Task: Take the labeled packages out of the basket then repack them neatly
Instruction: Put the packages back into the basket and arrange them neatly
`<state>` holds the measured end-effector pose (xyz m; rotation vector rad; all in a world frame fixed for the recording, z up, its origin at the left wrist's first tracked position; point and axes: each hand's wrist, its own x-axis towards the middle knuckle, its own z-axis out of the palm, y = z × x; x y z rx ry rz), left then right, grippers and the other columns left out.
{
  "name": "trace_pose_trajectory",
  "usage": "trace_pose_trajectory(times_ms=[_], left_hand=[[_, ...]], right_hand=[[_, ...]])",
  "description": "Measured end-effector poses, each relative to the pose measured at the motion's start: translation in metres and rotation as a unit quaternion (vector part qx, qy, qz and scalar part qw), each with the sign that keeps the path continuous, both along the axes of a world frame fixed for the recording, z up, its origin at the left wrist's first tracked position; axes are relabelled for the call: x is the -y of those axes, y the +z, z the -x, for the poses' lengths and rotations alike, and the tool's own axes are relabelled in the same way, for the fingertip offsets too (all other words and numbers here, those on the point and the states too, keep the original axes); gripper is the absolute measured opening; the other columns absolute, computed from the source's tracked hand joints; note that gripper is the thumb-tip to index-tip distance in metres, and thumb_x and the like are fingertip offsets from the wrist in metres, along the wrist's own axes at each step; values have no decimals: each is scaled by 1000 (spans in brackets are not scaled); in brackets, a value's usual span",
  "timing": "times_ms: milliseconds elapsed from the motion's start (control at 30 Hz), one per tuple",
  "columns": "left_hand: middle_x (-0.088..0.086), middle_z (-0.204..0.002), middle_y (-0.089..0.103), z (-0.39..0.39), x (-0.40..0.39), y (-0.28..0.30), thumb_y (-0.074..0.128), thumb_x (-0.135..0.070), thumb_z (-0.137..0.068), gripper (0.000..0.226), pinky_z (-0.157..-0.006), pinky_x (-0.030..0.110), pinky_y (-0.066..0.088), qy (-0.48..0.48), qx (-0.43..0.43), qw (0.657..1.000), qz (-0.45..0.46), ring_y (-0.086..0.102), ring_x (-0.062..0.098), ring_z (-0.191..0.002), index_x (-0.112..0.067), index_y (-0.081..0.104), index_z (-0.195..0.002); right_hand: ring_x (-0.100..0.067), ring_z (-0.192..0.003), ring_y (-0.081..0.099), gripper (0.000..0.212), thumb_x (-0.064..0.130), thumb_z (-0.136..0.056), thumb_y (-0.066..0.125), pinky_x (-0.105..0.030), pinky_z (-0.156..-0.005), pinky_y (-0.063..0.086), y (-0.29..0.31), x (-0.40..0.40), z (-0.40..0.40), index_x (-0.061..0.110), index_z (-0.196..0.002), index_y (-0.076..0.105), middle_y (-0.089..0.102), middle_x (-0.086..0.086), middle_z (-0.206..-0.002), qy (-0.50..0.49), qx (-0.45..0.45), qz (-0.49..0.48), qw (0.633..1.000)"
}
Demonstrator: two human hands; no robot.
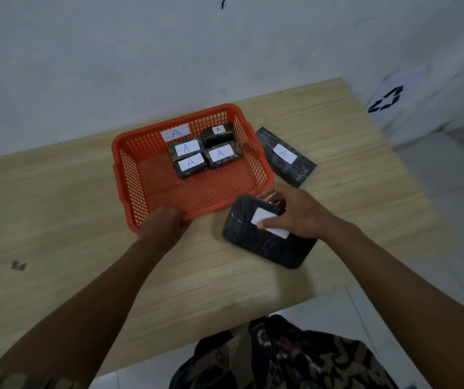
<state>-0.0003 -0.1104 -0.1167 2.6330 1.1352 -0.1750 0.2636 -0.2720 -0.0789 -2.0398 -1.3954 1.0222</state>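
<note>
"A" on basket [130, 175], package labels [284, 153].

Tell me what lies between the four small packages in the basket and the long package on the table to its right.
Head view: only the basket's mesh wall separates the small packages from the long package.

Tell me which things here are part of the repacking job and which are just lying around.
Part of the job: orange basket, four small labeled packages inside it, long package beside it, large package under the right hand, left hand on the basket rim.

Lying about: small scrap on the table, recycling sign.
</note>
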Motion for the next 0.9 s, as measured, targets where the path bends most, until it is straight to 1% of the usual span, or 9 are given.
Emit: trace_pose_trajectory(times_ms=[100, 167, 233, 300, 400, 533, 633, 800, 900], left_hand=[[19, -85, 73, 1, 0, 1, 58, -33, -92, 30, -71, 43, 57, 6, -2, 1000, 8, 69, 36, -78, -6, 71, -89], [17, -87, 73, 2, 0, 0, 57, -35, -93, 31, -74, 43, 57, 7, -12, 1000, 8, 69, 35, -80, -7, 70, -91], [15, -88, 72, 2, 1, 0, 56, -35, -93, 31, -75, 42, 58, 8, -15, 1000, 8, 69, 33, -80, -8, 70, -92], [14, -87, 72, 3, 1, 0, 57, -35, -93, 30, -74, 41, 58, 11, -10, 1000, 7, 69, 30, -77, -8, 70, -92], [15, -86, 72, 2, 1, -1, 58, -36, -93, 31, -72, 42, 58, 10, -6, 1000, -2, 69, 33, -77, -8, 70, -90], [18, -88, 72, 3, -1, -3, 57, -37, -92, 32, -72, 42, 57, 15, -16, 1000, -9, 69, 38, -79, -8, 70, -92], [17, -88, 72, 2, -1, -7, 55, -40, -93, 35, -71, 41, 56, 13, -28, 999, -16, 68, 37, -80, -9, 71, -92], [16, -92, 73, 1, -3, -8, 52, -43, -93, 34, -73, 40, 56, 21, -47, 999, -8, 69, 37, -85, -14, 70, -97], [14, -92, 73, 1, -3, -7, 53, -41, -93, 32, -74, 42, 57, 25, -48, 999, 1, 69, 36, -84, -15, 70, -98]], right_hand=[[7, -89, 59, 55, 43, -69, 86, -20, -76, 49, 34, -32, 1, 41, -114, 54, 61, 23, -94, 12, 26, -77, 997], [-1, -88, 62, 53, 44, -73, 80, -22, -73, 46, 47, -56, 6, 43, -118, 51, 62, 22, -98, 16, 63, -122, 990], [-8, -95, 61, 51, 42, -79, 73, -27, -73, 45, 51, -78, 14, 44, -124, 49, 63, 18, -108, 34, 106, -137, 984], [-14, -103, 61, 51, 40, -84, 68, -32, -79, 47, 46, -99, 21, 39, -131, 48, 65, 11, -120, 65, 167, -139, 974], [-21, -105, 63, 50, 43, -86, 63, -36, -82, 49, 38, -127, 24, 33, -133, 48, 66, 6, -124, 111, 219, -131, 961], [-21, -103, 62, 51, 50, -86, 61, -31, -72, 41, 28, -162, 15, 35, -133, 48, 65, 4, -123, 183, 219, -73, 956], [-18, -104, 60, 48, 48, -84, 64, -30, -74, 42, 21, -184, 4, 32, -128, 55, 63, 4, -121, 209, 170, -45, 962], [-18, -110, 56, 52, 47, -82, 63, -32, -83, 44, -6, -198, -3, 30, -131, 54, 58, 4, -128, 251, 170, -20, 953], [-15, -105, 55, 45, 47, -82, 58, -31, -80, 41, -23, -195, -2, 31, -124, 59, 52, 11, -116, 276, 159, -13, 948]])
